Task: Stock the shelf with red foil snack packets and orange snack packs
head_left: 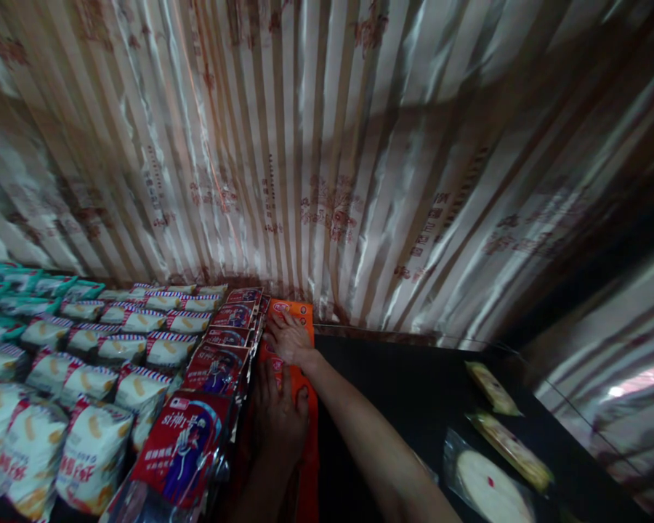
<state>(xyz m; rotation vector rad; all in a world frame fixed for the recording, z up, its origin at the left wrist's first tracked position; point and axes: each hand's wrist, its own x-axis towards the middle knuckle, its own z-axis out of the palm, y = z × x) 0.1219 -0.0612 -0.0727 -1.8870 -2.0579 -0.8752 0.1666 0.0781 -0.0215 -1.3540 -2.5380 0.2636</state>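
A row of orange snack packets (306,312) lies on the dark shelf, running from the back edge toward me. My right hand (290,338) is flat on the farthest packet, fingers stretched to the left. Closer in, my left hand (280,420) rests palm down on the same orange row with its fingers spread. Just left of both hands, overlapping red packets (182,443) with a purple figure form a neighbouring row. What lies under my palms is hidden.
White snack bags (95,450) fill the left side in rows, with green bags (11,301) beyond them. At right lie a clear-wrapped round flat item (490,487) and two yellowish wrapped packs (512,450). Behind hangs pleated printed sheeting (327,160). The dark shelf surface (381,385) shows beside my right forearm.
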